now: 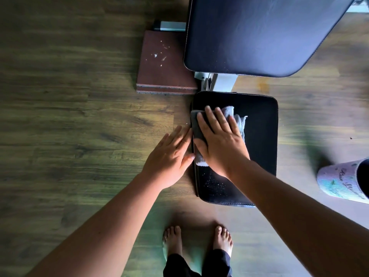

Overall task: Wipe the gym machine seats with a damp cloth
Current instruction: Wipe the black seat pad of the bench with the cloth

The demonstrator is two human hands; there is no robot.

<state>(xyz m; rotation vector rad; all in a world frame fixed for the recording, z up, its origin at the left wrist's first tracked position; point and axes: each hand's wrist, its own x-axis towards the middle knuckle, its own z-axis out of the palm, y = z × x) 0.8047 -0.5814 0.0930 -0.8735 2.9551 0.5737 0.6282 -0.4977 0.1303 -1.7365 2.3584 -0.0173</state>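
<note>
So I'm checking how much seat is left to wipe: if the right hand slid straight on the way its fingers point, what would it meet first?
The right hand, flat on the grey damp cloth, points toward the black padded seat's far edge. Beyond lies a gap showing the white metal frame, then the large dark backrest pad, probably higher.

Head camera looks steeply down, close above the seat (pixel 259 136).

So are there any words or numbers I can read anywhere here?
Dark cursive writing on the pale ribbed container at the right edge: too blurred to read.
Small black padded seat, large dark backrest pad, grey cloth, reddish-brown floor block: no text visible.
</note>
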